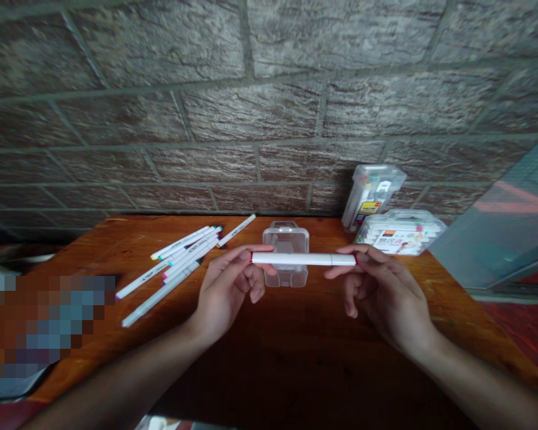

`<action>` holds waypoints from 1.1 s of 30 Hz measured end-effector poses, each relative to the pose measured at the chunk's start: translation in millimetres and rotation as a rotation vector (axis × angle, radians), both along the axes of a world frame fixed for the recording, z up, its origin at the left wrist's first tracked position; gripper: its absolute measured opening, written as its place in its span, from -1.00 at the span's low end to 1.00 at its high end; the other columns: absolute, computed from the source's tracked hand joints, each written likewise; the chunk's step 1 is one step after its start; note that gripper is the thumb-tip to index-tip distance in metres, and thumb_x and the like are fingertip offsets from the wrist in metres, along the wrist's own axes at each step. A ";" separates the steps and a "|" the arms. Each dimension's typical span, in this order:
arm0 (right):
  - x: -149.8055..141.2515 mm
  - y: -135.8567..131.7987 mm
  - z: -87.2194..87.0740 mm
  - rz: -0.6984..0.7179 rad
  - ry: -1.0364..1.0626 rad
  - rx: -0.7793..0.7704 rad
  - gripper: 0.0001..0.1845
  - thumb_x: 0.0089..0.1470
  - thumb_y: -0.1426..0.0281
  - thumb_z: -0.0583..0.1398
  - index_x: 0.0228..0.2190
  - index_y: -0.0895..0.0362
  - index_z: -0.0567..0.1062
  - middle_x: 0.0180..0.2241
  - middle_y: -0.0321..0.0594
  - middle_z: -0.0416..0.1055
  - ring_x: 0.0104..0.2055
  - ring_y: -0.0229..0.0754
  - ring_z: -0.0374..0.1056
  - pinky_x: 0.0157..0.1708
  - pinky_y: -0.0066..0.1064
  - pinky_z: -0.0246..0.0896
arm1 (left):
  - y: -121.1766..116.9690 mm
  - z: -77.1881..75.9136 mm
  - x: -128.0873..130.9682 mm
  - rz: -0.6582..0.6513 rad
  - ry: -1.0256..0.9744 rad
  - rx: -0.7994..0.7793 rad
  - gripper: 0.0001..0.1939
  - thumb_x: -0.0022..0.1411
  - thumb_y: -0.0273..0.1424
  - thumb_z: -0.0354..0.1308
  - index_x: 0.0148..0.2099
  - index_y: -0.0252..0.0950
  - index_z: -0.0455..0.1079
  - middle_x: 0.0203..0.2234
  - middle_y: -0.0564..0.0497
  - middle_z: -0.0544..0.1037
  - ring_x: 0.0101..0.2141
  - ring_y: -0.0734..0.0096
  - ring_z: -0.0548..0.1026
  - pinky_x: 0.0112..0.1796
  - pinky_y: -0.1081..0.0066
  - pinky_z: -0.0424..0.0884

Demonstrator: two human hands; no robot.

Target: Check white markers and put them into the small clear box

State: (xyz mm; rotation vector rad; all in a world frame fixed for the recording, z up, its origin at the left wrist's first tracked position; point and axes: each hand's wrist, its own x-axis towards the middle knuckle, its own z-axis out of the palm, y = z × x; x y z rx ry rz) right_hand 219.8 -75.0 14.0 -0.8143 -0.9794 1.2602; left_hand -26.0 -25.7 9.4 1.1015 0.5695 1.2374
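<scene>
I hold a white marker pen (302, 259) level above the wooden table (296, 346), one end in each hand. My left hand (231, 286) pinches its left end, where a red band shows, between thumb and fingers. My right hand (381, 289) pinches the right end with thumb and forefinger, the other fingers curled below. Just behind the marker stands an empty clear plastic case (287, 254).
Several white markers (179, 263) with coloured tips lie loose at the left of the table. A tall marker box (371, 197) and a flat marker box (401, 232) stand at the back right against the brick wall. A glass pane is at the right.
</scene>
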 end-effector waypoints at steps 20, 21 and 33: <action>-0.1 0.1 1.8 0.011 -0.015 -0.019 -0.76 0.35 0.20 0.25 -0.14 0.11 0.57 -0.33 -0.11 0.71 -0.72 -0.26 0.39 -0.72 -0.46 0.32 | -0.5 2.0 0.2 -0.008 -0.018 0.009 -0.69 0.41 -0.26 0.23 0.02 -0.38 0.61 -0.40 -0.14 0.68 -0.64 0.52 0.36 -0.59 0.47 0.29; -0.2 0.2 1.8 0.012 -0.014 -0.016 -0.76 0.35 0.20 0.25 -0.14 0.11 0.57 -0.33 -0.11 0.71 -0.72 -0.27 0.39 -0.72 -0.47 0.32 | -0.5 1.9 0.6 -0.004 -0.016 0.012 -0.70 0.42 -0.26 0.23 0.02 -0.37 0.60 -0.40 -0.13 0.68 -0.64 0.53 0.36 -0.59 0.47 0.29; -2.1 0.5 1.7 -0.046 -0.116 0.038 -0.70 0.28 0.11 0.34 -0.20 0.10 0.57 -0.31 -0.13 0.72 -0.73 -0.28 0.38 -0.75 -0.47 0.31 | 1.1 -1.9 2.6 0.053 0.126 0.066 -0.72 0.41 -0.23 0.30 0.02 -0.30 0.61 -0.41 -0.03 0.65 -0.65 0.59 0.33 -0.60 0.51 0.26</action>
